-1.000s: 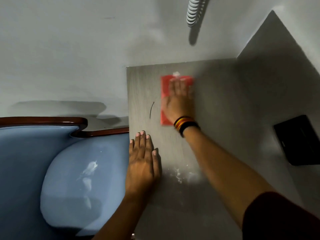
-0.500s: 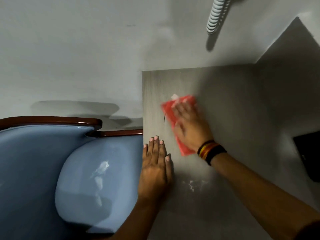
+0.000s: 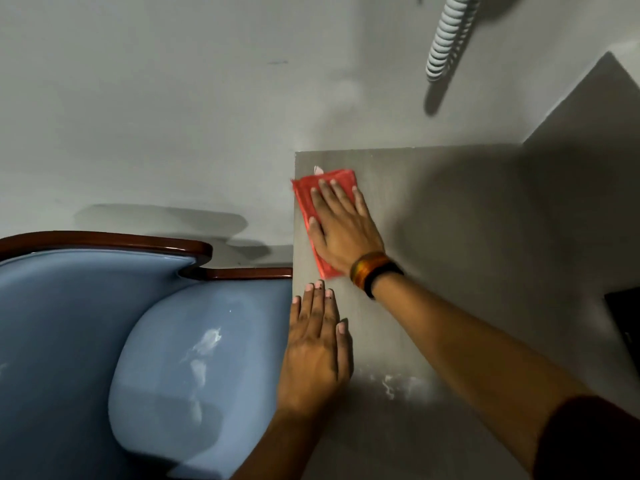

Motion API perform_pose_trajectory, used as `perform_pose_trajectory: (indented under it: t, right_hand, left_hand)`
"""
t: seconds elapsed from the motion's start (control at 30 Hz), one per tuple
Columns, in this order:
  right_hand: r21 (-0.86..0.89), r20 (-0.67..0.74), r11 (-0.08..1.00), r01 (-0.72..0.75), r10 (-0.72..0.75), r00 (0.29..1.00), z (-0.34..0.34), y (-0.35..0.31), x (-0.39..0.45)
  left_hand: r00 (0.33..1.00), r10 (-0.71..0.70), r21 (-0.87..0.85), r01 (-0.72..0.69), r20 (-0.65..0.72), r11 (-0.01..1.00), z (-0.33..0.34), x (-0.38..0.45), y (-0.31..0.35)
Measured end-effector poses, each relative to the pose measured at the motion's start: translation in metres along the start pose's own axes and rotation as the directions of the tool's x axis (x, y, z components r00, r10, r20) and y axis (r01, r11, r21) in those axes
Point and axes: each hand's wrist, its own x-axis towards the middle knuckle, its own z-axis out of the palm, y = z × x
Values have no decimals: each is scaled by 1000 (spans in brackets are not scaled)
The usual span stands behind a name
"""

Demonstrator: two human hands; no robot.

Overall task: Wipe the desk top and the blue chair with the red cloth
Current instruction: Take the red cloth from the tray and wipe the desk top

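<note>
Centre frame, the right hand [image 3: 341,225] presses the folded red cloth [image 3: 306,202] flat at the desk top [image 3: 450,220]'s left edge, fingers slightly spread. The left hand [image 3: 317,348], fingers together, braces below. The cloth's corner overhangs; another leftward push could drop crumbs onto the blue chair [image 3: 180,358] at lower left.

My right hand [image 3: 343,230] presses flat with fingers spread, arm outstretched, while my left hand [image 3: 317,348] rests palm-down, fingers together.
</note>
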Motion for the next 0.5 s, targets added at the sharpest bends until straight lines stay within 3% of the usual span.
perform_pose_trajectory:
  t: [0.13, 0.27, 0.4, 0.5]
  right_hand:
    - [-1, 5, 992, 129, -129, 992, 9, 12, 10]
    - [-62, 42, 997, 43, -40, 998, -7, 17, 77]
    - [-55, -74, 998, -2, -2, 997, 12, -1, 29]
    - [-41, -84, 999, 8, -11, 996, 18, 2, 28]
  left_hand:
    - [1000, 18, 5, -18, -16, 1000, 4, 1, -4]
    - [998, 28, -1, -28, -50, 1000, 4, 1, -3]
    - [999, 24, -7, -24, -42, 1000, 4, 2, -4]
    - [998, 24, -12, -24, -58, 1000, 7, 4, -5]
